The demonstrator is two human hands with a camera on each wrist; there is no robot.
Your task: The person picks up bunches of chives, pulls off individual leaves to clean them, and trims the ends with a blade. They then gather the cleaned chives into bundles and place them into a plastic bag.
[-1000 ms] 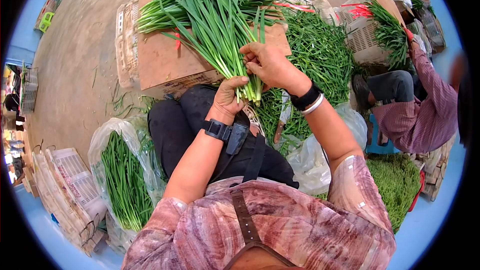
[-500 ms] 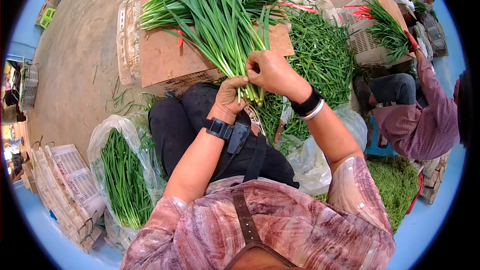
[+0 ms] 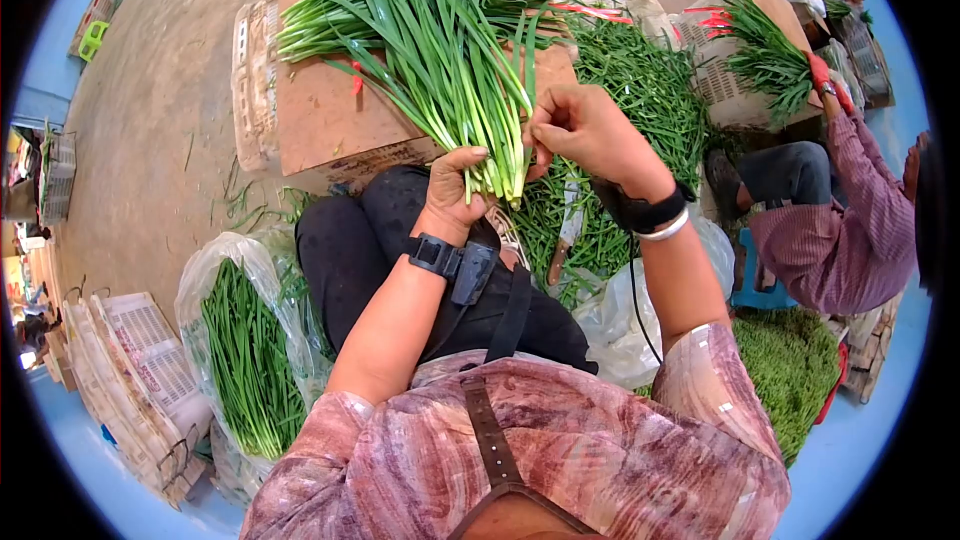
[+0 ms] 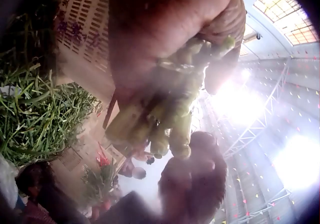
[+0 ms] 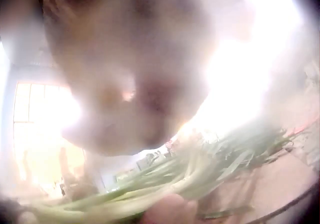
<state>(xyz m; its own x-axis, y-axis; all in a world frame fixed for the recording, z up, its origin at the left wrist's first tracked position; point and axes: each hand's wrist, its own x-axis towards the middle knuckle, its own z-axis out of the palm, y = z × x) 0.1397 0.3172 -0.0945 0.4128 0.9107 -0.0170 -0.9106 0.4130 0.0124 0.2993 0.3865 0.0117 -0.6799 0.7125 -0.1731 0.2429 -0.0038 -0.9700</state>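
In the head view my left hand (image 3: 455, 195) grips a bunch of long green stalks (image 3: 475, 115) near their pale lower ends. The left wrist view shows those pale ends (image 4: 170, 134) poking out of the left hand (image 4: 170, 33). My right hand (image 3: 600, 135) is just right of the bunch, fingers curled and thumb close to the forefinger; whether a thin leaf is between them cannot be told. It looms blurred as a hand (image 5: 130, 78) above stalks (image 5: 125, 196) in the right wrist view. More stalks (image 3: 320, 25) lie across a brown board (image 3: 335, 125).
Loose green leaves (image 3: 640, 90) are heaped right of the board, with a knife (image 3: 567, 235) at their near side. A plastic bag of stalks (image 3: 250, 360) is at the left, near stacked crates (image 3: 145, 370). A person (image 3: 850, 220) sits at the right.
My right hand has moved right, from over the stalks to beside them. The left hand stays near the lower ends, its thumb slightly raised. The seated person's hands have shifted.
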